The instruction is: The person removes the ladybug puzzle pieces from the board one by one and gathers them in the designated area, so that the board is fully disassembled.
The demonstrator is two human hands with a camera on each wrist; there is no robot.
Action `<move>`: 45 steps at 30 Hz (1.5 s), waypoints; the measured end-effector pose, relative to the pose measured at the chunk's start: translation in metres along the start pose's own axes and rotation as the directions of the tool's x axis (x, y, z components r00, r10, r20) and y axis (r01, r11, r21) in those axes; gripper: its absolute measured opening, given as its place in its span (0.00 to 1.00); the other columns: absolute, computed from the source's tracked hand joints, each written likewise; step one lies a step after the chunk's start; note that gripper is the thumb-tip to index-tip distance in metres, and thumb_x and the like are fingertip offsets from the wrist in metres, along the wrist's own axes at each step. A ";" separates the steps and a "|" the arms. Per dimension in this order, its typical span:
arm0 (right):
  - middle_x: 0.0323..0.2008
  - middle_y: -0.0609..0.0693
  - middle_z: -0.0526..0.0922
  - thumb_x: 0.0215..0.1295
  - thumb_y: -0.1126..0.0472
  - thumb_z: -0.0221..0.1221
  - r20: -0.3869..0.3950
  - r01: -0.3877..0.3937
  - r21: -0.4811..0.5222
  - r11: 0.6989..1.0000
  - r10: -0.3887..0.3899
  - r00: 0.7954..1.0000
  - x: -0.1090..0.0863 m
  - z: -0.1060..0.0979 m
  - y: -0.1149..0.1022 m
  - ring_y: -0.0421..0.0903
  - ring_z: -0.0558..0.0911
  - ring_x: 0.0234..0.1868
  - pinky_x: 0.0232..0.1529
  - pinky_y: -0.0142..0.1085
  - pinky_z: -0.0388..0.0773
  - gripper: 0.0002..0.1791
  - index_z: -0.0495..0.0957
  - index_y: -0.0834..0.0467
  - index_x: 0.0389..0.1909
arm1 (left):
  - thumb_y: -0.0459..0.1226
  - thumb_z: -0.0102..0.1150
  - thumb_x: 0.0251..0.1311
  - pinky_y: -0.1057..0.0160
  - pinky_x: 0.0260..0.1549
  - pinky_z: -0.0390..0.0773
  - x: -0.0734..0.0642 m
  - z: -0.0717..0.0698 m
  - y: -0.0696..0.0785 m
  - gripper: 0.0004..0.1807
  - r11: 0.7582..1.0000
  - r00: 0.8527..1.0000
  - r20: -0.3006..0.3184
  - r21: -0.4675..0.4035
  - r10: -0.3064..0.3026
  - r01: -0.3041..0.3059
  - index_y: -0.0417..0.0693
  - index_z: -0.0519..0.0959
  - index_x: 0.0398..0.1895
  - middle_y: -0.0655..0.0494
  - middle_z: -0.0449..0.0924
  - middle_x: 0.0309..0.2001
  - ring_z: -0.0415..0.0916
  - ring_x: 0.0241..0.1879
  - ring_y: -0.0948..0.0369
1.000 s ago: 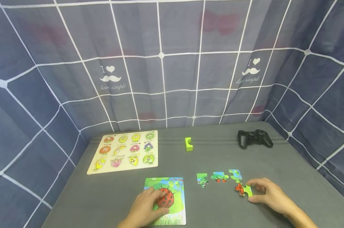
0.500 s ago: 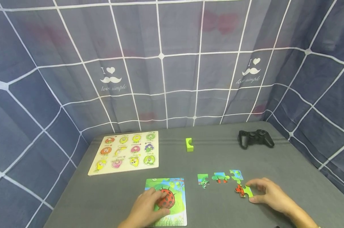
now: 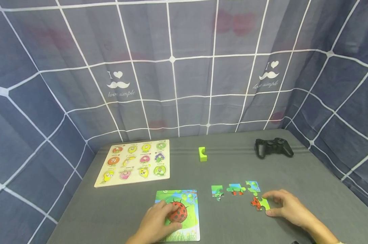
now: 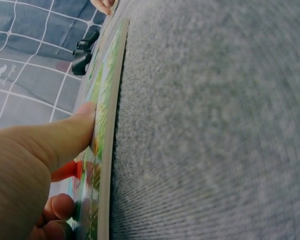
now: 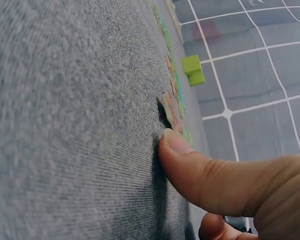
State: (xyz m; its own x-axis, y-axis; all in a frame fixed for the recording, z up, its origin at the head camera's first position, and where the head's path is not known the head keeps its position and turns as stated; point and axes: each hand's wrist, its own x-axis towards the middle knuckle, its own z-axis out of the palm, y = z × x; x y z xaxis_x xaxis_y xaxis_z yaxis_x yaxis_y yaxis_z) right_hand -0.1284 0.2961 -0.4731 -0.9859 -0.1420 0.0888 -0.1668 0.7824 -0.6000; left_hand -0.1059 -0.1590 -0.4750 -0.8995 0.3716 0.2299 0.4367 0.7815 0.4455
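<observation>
My left hand [image 3: 156, 220] rests on a square ladybug puzzle board [image 3: 191, 222], fingers spread over the ladybug picture. In the left wrist view the thumb [image 4: 65, 135] touches the board's face just inside its pale edge. To the right, my right hand [image 3: 289, 208] pinches a red-and-green jigsaw piece [image 3: 264, 203] between thumb and forefinger, low over the grey cloth. Seen from the right wrist, the thumb tip [image 5: 175, 142] is at the edge of the piece [image 5: 174, 115]. Three loose jigsaw pieces lie beyond it: one green [image 3: 217, 190], one blue-green [image 3: 236, 189], one blue [image 3: 252, 187].
A wooden fruit peg puzzle [image 3: 133, 181] lies at the back left. A lime-green block with a curved notch [image 3: 201, 156] stands at the back middle, and a black game controller [image 3: 273, 147] at the back right. A checked blue curtain [image 3: 190, 78] encloses the table.
The piece in the right hand has shifted very slightly. Both hands otherwise keep their places, and the loose pieces lie as before.
</observation>
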 end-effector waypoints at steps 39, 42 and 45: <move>0.36 0.43 0.80 0.44 0.50 0.76 -0.086 0.055 -0.101 0.993 -0.064 0.994 0.003 0.005 -0.002 0.28 0.70 0.34 0.33 0.29 0.67 0.21 0.85 0.49 0.41 | 0.57 0.70 0.47 0.69 0.32 0.62 -0.002 -0.002 0.000 0.26 1.000 1.000 0.012 -0.016 0.020 -0.020 0.57 0.82 0.49 0.71 0.66 0.30 0.58 0.31 0.75; 0.35 0.42 0.80 0.43 0.50 0.76 -0.111 0.080 -0.106 0.991 -0.092 0.990 0.005 0.005 -0.008 0.28 0.70 0.34 0.33 0.29 0.68 0.19 0.86 0.47 0.39 | 0.57 0.70 0.47 0.69 0.32 0.62 -0.001 -0.002 0.001 0.26 1.000 1.000 0.014 -0.011 0.018 -0.018 0.57 0.82 0.48 0.71 0.67 0.30 0.58 0.31 0.75; 0.34 0.40 0.80 0.43 0.50 0.76 -0.115 0.144 -0.108 0.984 -0.156 0.981 0.008 0.009 -0.016 0.27 0.70 0.35 0.33 0.30 0.68 0.19 0.86 0.47 0.38 | 0.57 0.70 0.47 0.68 0.32 0.63 0.000 -0.002 0.001 0.27 1.000 1.000 0.018 -0.013 0.016 -0.016 0.56 0.82 0.48 0.71 0.67 0.29 0.58 0.31 0.75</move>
State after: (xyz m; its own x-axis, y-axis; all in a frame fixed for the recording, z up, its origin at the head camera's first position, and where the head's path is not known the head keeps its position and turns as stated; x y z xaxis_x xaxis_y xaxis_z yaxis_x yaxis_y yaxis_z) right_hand -0.1337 0.2766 -0.4697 -0.9431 -0.1917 0.2718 -0.3073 0.8149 -0.4915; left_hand -0.1050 -0.1591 -0.4733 -0.8923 0.3935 0.2213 0.4514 0.7690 0.4527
